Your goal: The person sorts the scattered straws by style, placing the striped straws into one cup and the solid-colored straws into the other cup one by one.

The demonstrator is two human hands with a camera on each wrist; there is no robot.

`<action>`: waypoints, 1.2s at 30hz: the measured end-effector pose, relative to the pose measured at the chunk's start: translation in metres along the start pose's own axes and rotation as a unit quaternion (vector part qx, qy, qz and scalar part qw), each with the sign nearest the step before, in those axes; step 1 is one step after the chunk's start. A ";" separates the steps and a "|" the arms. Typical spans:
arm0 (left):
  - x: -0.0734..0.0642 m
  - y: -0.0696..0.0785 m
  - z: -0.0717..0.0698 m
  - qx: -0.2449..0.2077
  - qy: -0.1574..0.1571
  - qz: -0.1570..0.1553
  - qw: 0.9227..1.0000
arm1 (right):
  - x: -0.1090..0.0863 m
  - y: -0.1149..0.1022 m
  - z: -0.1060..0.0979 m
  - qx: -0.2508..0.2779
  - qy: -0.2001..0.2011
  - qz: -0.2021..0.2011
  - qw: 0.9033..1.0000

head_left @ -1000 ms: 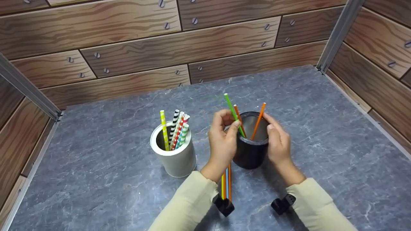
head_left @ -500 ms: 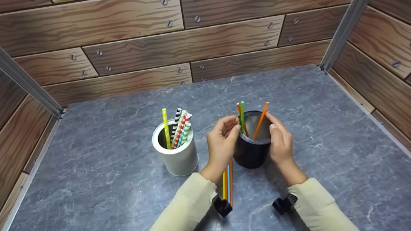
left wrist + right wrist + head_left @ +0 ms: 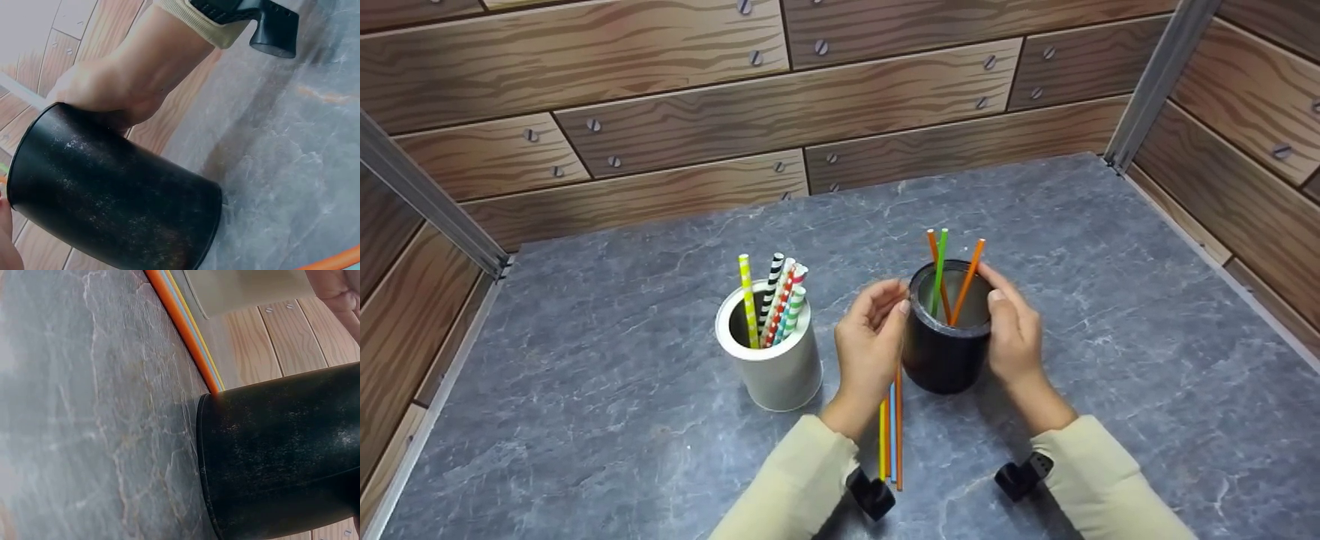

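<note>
A black can (image 3: 945,364) stands upright on the table. My right hand (image 3: 1016,330) holds it at the right side of its rim, thumb toward me and fingers on the far side. Leaning inside are a plain green straw (image 3: 939,270) and two orange straws (image 3: 967,281). My left hand (image 3: 870,337) is at the can's left edge, fingers loosely bent, with nothing seen between them. Under the left wrist lie several plain straws (image 3: 899,450) in yellow, blue and orange, their far ends hidden in the head view. The left wrist view shows the can's side (image 3: 118,185).
Left of the hands stands a white can (image 3: 781,379) with several patterned straws (image 3: 748,300), including dotted and striped ones. The grey marbled table (image 3: 585,375) is bounded by wood-patterned walls (image 3: 675,97) at the back and sides.
The green straw, earlier in my left fingers, has gone down into the black can and now leans free. My left hand has let go and drawn slightly left. The right hand stays on the can.
</note>
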State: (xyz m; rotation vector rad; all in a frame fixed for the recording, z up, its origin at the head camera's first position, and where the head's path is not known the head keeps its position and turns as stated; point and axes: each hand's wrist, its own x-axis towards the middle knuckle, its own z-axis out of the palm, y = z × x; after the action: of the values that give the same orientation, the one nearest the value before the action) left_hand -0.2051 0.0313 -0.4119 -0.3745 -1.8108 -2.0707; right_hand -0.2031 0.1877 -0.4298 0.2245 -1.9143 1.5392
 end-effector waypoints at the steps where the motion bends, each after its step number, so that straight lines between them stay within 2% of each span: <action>1: -0.002 -0.001 -0.002 0.002 0.005 -0.001 1.000 | 0.000 0.000 0.000 0.002 -0.001 0.002 1.000; 7: -0.012 -0.009 -0.012 0.007 0.016 -0.025 1.000 | 0.000 0.001 0.000 0.005 -0.003 0.004 1.000; 14: -0.021 -0.017 -0.022 0.016 0.008 -0.069 0.997 | 0.000 0.000 -0.001 -0.006 -0.003 0.007 1.000; 21: -0.029 -0.030 -0.035 0.040 0.008 -0.122 0.992 | 0.000 0.001 0.000 -0.005 -0.003 0.016 1.000; 26: -0.036 -0.034 -0.038 0.059 -0.005 -0.135 0.989 | 0.000 0.001 0.000 0.000 -0.002 0.013 1.000; 31: -0.041 -0.036 -0.040 0.118 -0.023 -0.125 0.985 | 0.000 0.000 0.001 0.006 -0.003 0.000 1.000; 36: -0.043 -0.037 -0.041 0.206 -0.037 -0.126 0.970 | 0.000 0.001 0.000 0.002 -0.002 0.000 1.000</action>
State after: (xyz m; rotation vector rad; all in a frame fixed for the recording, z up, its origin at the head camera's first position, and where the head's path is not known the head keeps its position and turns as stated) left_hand -0.1807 -0.0011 -0.4694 -0.1131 -2.3718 -1.7783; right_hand -0.2035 0.1876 -0.4307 0.2284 -1.9148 1.5432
